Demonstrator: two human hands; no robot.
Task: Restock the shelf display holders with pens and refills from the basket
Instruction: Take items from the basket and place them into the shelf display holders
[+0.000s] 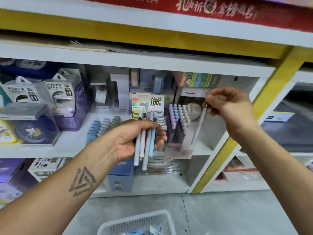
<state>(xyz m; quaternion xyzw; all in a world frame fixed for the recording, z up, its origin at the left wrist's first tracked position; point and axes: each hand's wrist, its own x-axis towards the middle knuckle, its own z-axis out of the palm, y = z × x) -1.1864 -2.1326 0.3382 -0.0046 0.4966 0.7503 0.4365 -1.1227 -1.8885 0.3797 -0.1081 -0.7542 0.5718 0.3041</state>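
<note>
Right hand point(228, 106) pinches one pale grey pen point(199, 122) by its top end — long axis near upright, tip down, just right of the clear tiered pen holder point(177, 131). Left hand point(135, 139) grips approx. four pastel pens point(145, 143), w/ white mesh basket point(135, 224) on floor below.

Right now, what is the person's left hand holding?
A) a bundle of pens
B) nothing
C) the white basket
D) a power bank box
A: the left hand grips several pens together, while the right hand pinches the top of one single pen.
</note>
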